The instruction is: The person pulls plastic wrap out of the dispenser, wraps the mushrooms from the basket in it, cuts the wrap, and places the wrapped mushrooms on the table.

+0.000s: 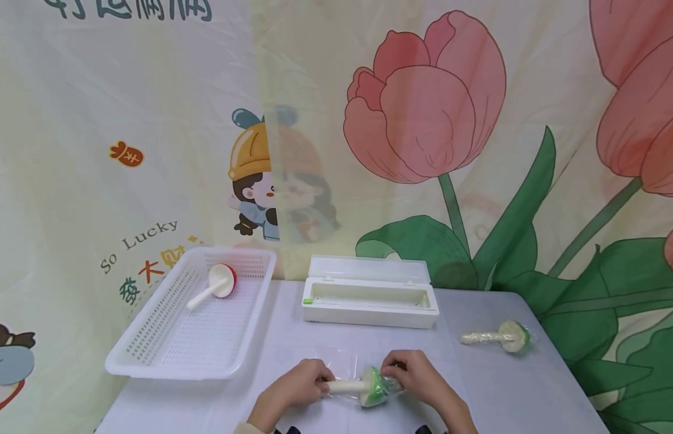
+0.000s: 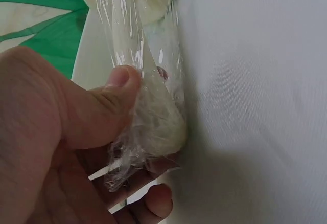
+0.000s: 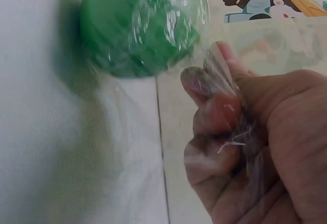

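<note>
A toy mushroom (image 1: pixel 373 387) with a green cap and pale stem lies sideways between my hands, wrapped in clear plastic film (image 2: pixel 153 81). My left hand (image 1: pixel 301 384) pinches the film-covered stem end between thumb and fingers; in the left wrist view the film bunches there. At the cap end, my right hand (image 1: pixel 418 375) pinches the loose film, as the right wrist view shows beside the shiny green cap (image 3: pixel 143 27). A loose sheet of the film spreads behind the stem.
A white perforated basket (image 1: pixel 115 364) at the left holds a red-capped toy mushroom (image 1: pixel 221 281). Behind my hands stands a long white box (image 1: pixel 369 316) with its lid raised. Another film-wrapped green-capped mushroom (image 1: pixel 511 336) lies on the white tabletop (image 1: pixel 510 398) at the right. A printed curtain hangs behind.
</note>
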`<state>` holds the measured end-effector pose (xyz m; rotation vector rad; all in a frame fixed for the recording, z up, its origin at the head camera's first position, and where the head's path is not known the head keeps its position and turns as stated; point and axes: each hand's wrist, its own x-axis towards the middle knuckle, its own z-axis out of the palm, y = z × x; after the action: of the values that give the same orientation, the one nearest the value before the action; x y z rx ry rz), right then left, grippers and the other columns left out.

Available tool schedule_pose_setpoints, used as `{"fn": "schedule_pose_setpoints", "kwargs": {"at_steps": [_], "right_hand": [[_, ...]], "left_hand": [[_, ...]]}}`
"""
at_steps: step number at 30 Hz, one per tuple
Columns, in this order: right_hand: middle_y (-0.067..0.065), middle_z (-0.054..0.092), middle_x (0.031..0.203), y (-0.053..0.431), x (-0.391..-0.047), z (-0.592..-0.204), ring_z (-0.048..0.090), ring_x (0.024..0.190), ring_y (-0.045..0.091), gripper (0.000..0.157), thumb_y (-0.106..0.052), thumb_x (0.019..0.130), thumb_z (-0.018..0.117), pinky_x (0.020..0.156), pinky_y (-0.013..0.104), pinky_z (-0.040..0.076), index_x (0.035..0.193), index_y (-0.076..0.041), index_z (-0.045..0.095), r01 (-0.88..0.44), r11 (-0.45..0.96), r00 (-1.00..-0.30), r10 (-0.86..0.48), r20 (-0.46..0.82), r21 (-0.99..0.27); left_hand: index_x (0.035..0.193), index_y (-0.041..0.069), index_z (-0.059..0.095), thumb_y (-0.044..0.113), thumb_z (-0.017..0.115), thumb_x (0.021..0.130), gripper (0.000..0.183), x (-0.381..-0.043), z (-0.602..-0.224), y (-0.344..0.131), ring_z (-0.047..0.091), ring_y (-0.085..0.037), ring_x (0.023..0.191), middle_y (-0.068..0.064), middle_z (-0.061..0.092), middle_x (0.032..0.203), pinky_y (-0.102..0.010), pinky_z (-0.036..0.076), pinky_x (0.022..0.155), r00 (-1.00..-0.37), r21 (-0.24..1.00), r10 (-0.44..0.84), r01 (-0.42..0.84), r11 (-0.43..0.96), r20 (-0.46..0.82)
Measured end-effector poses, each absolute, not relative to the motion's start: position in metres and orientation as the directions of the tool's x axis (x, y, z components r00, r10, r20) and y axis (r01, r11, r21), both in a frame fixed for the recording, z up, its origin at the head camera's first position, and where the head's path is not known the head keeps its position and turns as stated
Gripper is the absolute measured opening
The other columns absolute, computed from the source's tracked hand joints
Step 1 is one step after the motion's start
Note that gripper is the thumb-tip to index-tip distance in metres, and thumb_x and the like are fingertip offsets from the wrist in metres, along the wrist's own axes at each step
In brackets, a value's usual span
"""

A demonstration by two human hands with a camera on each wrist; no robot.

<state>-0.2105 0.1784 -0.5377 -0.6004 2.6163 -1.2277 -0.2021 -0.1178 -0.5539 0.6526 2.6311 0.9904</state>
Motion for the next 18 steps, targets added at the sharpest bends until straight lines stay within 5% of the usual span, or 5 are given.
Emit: {"fn": "schedule_pose_setpoints", "kwargs": {"at_steps": [6, 13, 18], "right_hand": [[-0.003, 0.072, 0.09, 0.181, -0.209, -0.537, 0.058, 0.073, 0.002, 0.013, -0.021, 0.099, 0.068, 0.062, 0.022, 0.051, 0.102, -0.01, 0.075, -0.258, 0.597, -0.933, -0.359, 0.034, -0.76], [0.013, 0.065, 0.136, 0.187, -0.187, -0.541, 0.066, 0.108, 0.017, 0.037, -0.028, 0.095, 0.074, 0.072, 0.025, 0.054, 0.13, -0.017, 0.069, -0.366, 0.479, -0.845, -0.529, 0.07, -0.798], [0.008, 0.073, 0.126, 0.184, -0.182, -0.558, 0.068, 0.106, 0.007, 0.025, -0.015, 0.093, 0.075, 0.071, 0.023, 0.058, 0.117, -0.02, 0.077, -0.363, 0.441, -0.877, -0.46, 0.141, -0.821]], "left_hand": [[0.1, 0.008, 0.079, 0.007, 0.075, 0.088, 0.013, -0.204, -0.558, -0.123, 0.055, -0.002, 0.078, 0.003, 0.067, 0.089, -0.027, 0.052, 0.073, -0.875, 0.612, 0.483, 0.397, 0.684, 0.028], [0.096, 0.017, 0.076, 0.007, 0.077, 0.087, 0.013, -0.2, -0.564, -0.128, 0.057, -0.002, 0.077, 0.005, 0.067, 0.085, -0.025, 0.049, 0.069, -0.887, 0.586, 0.433, 0.44, 0.681, 0.163], [0.096, 0.015, 0.078, 0.012, 0.085, 0.08, 0.018, -0.197, -0.565, -0.128, 0.058, -0.001, 0.078, 0.005, 0.069, 0.089, -0.023, 0.051, 0.069, -0.895, 0.632, 0.42, 0.413, 0.656, 0.15]]}}
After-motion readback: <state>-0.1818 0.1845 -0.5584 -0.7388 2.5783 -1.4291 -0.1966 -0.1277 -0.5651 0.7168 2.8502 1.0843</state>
